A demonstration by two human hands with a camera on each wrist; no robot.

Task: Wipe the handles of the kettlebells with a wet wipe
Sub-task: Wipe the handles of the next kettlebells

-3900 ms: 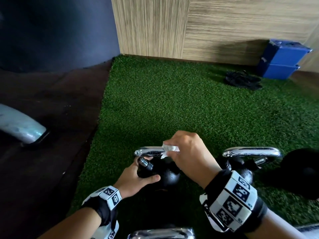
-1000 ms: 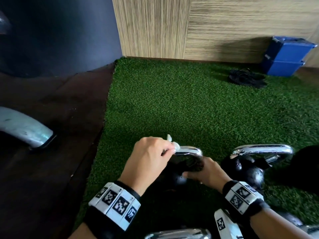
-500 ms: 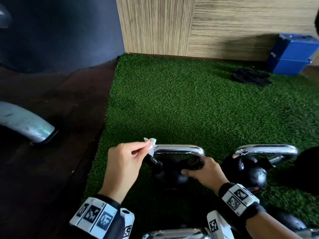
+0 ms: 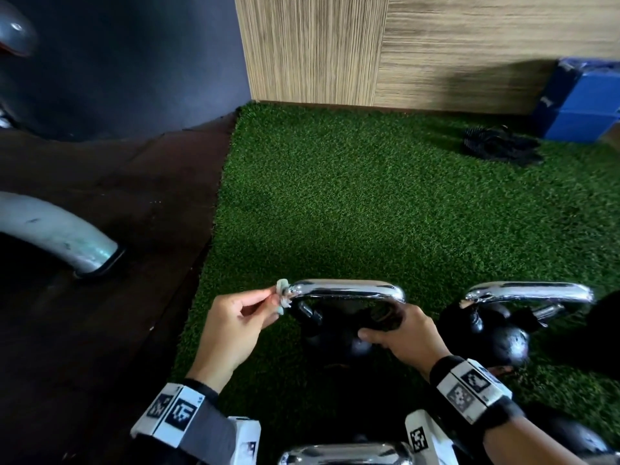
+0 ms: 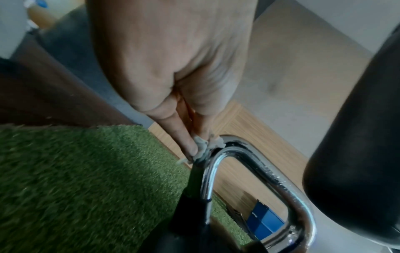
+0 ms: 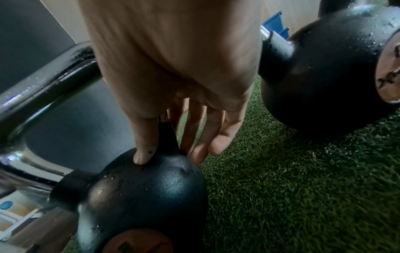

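A black kettlebell (image 4: 335,345) with a chrome handle (image 4: 345,288) stands on green turf at the lower middle of the head view. My left hand (image 4: 273,302) pinches a crumpled wet wipe (image 4: 281,292) against the handle's left corner; the left wrist view shows the wipe (image 5: 204,149) pressed on the chrome bend (image 5: 218,157). My right hand (image 4: 379,333) grips the kettlebell at the handle's right post, thumb and fingers either side of the black post (image 6: 167,137) above the ball (image 6: 147,188). A second kettlebell (image 4: 503,340) with its chrome handle (image 4: 530,292) stands just to the right.
A third chrome handle (image 4: 345,456) shows at the bottom edge. Dark floor with a grey curved tube (image 4: 60,236) lies left of the turf (image 4: 369,196). Blue boxes (image 4: 580,102) and a black bundle (image 4: 496,146) sit far right by the wooden wall.
The wipe passed from my right hand to my left. My left hand slid it leftward along the handle to the left corner, while my right hand took hold of the kettlebell's right side.
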